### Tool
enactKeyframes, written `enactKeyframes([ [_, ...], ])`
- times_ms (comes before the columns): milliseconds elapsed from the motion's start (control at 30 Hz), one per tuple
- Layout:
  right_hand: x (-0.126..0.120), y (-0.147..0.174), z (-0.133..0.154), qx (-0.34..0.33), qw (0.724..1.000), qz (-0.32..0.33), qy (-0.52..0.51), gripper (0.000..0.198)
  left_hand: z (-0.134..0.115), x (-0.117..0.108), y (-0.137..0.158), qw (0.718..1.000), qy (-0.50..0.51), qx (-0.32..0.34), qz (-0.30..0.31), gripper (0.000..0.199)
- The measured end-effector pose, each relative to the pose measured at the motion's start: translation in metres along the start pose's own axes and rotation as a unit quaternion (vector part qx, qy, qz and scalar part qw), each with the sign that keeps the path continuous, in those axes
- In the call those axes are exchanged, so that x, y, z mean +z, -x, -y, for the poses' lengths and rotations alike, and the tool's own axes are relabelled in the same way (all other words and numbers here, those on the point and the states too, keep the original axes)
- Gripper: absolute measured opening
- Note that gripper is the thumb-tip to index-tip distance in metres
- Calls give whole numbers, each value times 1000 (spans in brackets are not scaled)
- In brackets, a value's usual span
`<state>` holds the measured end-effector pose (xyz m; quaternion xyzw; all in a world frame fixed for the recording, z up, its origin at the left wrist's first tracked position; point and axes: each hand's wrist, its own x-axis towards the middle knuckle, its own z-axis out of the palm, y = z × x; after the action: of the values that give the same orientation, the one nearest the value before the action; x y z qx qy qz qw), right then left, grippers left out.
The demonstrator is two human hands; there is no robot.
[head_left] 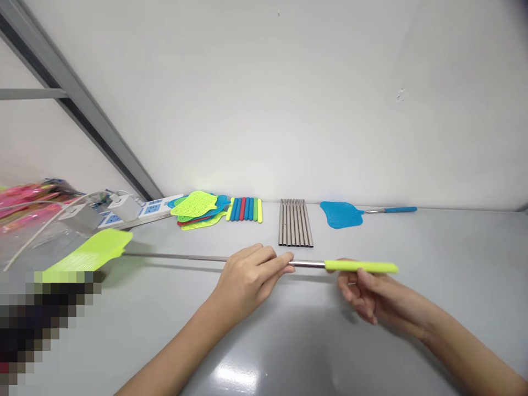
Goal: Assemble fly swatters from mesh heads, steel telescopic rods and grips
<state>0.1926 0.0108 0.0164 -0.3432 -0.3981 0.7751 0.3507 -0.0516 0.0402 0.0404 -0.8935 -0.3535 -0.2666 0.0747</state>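
Your left hand [249, 275] has its fingers closed around the metal rod [307, 264] of the yellow-green fly swatter [177, 256] above the worktop [313, 346], while your right hand [369, 291] loosely grips its handle [363, 266], lower fingers curled. Beyond lie metal tubes [294, 223], coloured handles [243, 209], stacked swatter heads [193, 206] and a blue swatter [342, 215].

At left, white power strip [153, 208] with 2 white adapters [126, 206], near plastic-wrapped pink items [25, 201]; beyond, slanting grey frame [84, 113].
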Motion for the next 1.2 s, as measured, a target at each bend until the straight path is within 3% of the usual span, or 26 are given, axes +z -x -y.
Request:
enactKeyframes([
  [100, 25, -2, -14, -8, 1000, 9, 29, 25, -10, 2, 0, 999, 23, 35, 11, 18],
  [267, 53, -5, -41, -46, 994, -77, -69, 30, -31, 10, 2, 997, 35, 59, 42, 20],
  [400, 61, -6, -51, -56, 991, -51, -110, 33, -42, 15, 4, 993, 48, 92, 56, 14],
  [567, 59, -8, -44, -61, 989, -81, -110, 32, -46, 14, 3, 986, 98, 66, 114, 22],
  [633, 58, -9, -42, -56, 988, -84, -114, 33, -45, 13, 2, 986, 125, 50, 96, 25],
  [800, 54, -11, -41, -23, 985, -85, -146, 40, -45, 7, 5, 972, 230, 41, -12, 31],
  [900, 51, -11, -39, -6, 980, -75, -186, 39, -52, 8, 8, 939, 342, 43, 17, 25],
  [967, 49, -10, -38, -3, 976, -73, -207, 36, -59, 13, 10, 906, 417, -3, 67, 18],
  [1000, 48, -10, -37, -3, 974, -75, -214, 35, -62, 17, 10, 880, 462, -49, 101, 18],
  [1067, 46, -9, -36, -4, 972, -77, -223, 34, -66, 27, 11, 792, 569, -162, 149, 26],
  [1133, 45, -9, -35, -3, 971, -76, -225, 34, -64, 37, 11, 718, 629, -256, 156, 30],
  [1200, 44, -9, -35, 1, 973, -71, -218, 35, -58, 43, 8, 672, 656, -320, 124, 29],
])
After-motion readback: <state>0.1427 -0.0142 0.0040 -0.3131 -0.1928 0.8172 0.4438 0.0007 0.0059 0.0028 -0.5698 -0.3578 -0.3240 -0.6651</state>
